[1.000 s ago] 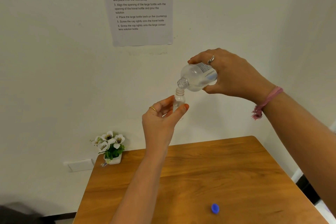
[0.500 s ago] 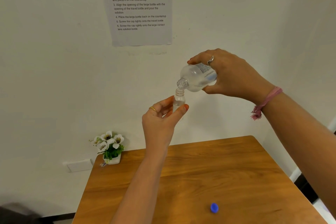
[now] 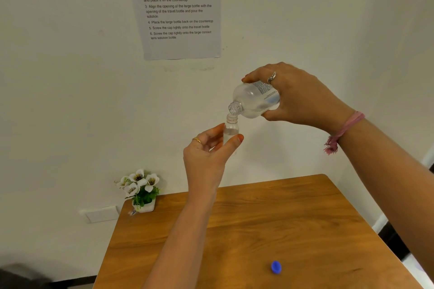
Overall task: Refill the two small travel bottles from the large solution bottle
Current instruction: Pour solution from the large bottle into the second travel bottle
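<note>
Overhead, tilted large bottle (image 3: 254,99) above travel bottle (image 3: 231,128)

A printed sheet (image 3: 180,9) is fixed to the wall above and to the left of the right hand (image 3: 300,96). Its top lines are cut off and only partly legible. Legible numbered steps:

1. Unscrew the cap of the large contact lens solution bottle and place it on the countertop
2. Unscrew the cap of the travel-sized bottle and place it on the countertop
3. Align the openings and pour the solution
4. Place the large bottle back
5–6. Screw both caps on tightly

The label on the large solution bottle (image 3: 254,101), gripped in the right hand, carries fine print too small to read.
</note>
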Demonstrator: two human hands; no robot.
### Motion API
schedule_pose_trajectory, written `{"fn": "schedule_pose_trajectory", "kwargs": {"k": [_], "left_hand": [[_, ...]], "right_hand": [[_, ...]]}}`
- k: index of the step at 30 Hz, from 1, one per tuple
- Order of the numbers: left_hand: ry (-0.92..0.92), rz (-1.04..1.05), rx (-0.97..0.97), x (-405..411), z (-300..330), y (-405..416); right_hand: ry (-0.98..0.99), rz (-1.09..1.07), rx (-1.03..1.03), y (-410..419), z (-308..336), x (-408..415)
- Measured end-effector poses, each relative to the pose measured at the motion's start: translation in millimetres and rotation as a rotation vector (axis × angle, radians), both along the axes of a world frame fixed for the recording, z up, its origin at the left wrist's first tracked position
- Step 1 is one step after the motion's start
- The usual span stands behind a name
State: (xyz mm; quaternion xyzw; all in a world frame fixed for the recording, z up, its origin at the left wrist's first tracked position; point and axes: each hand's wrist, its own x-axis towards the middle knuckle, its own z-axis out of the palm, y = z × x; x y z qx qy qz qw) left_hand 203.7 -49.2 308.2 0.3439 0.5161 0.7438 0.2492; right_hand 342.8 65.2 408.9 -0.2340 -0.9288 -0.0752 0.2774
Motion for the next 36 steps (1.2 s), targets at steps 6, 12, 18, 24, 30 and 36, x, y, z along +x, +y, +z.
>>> {"fn": "schedule_pose_trajectory", "kwargs": {"k": [6, 12, 18, 24, 30, 36], "left_hand": [[-0.002, -0.001, 0.005, 0.8, 0.4, -0.9], [0.002, 0.002, -0.001, 0.7, -0.7, -0.9], [-0.005, -0.002, 0.001, 1.5, -0.2, -1.3], [-0.006, -0.005, -0.002, 2.1, -1.0, -1.6], [-0.01, -0.014, 0.007, 2.9, 0.0, -1.4], [-0.023, -0.014, 0.005, 4.7, -0.4, -1.3]], "right_hand": [[-0.003, 0.001, -0.003, -1.6, 0.5, 1.2], [0.003, -0.003, -0.008, -4.3, 2.2, 2.4], [-0.003, 0.0, -0.003, -5.7, 2.5, 2.9], [-0.009, -0.007, -0.002, -5.4, 1.7, 3.3], [-0.011, -0.013, -0.008, -5.3, 2.3, 3.2], [-0.012, -0.014, -0.012, -6.1, 2.2, 4.6]]}}
